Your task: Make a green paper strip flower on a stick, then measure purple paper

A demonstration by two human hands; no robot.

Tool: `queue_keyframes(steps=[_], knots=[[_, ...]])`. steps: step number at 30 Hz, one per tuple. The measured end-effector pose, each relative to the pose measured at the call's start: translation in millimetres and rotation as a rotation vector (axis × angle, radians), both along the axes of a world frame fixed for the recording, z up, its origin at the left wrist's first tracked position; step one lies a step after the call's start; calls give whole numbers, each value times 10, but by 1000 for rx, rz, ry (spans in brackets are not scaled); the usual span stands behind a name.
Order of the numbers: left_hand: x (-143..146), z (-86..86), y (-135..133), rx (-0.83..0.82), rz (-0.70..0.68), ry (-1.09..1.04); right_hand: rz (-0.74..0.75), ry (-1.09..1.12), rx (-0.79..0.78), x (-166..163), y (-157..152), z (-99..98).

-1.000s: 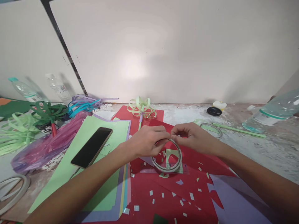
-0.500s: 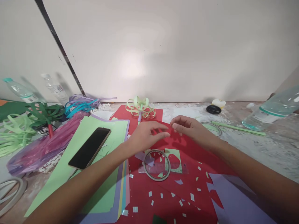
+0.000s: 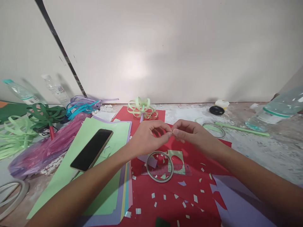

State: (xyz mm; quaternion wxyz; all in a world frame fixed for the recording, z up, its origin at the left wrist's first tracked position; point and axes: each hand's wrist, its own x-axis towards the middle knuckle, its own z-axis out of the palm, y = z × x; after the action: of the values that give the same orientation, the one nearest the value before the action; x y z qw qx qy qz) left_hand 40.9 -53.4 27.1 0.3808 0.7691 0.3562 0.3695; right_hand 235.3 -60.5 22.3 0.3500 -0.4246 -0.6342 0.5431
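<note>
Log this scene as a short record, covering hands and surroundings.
Left hand: fingertips pinched, meeting the right hand's
Right hand: fingertips pinched; any small item held cannot be made out
Below hands: thin tape roll overlapping a clear ruler, on red paper strewn with scraps
Left side: phone on light green paper
Right side: purple paper, clear bottle
Behind hands: light green paper flower

Between the forearms (image 3: 94, 178), there is room above the flat tape roll (image 3: 161, 180). The fingers (image 3: 165, 136), tips together, block the way ahead.
</note>
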Motion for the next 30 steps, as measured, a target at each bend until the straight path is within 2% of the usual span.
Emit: queue_keyframes(steps=[6, 10, 12, 15, 19, 22, 30], knots=[[-24, -9, 29, -227, -155, -62, 231, 330, -386, 40, 36, -33], [-59, 41, 40, -256, -179, -80, 319, 444, -517, 123, 71, -22], [-82, 80, 30, -154, -108, -31, 315, 426, -524, 154, 87, -15], [-103, 105, 10, 132, 1, 66, 231, 323, -541, 144, 94, -15], [-100, 73, -13, 441, 34, 116, 117, 266, -649, 86, 74, -7], [-104, 71, -24, 564, 1, 159, 89, 304, -656, 73, 56, 17], [-220, 140, 75, 706, -101, 253, 123, 277, -642, 36, 27, 44]])
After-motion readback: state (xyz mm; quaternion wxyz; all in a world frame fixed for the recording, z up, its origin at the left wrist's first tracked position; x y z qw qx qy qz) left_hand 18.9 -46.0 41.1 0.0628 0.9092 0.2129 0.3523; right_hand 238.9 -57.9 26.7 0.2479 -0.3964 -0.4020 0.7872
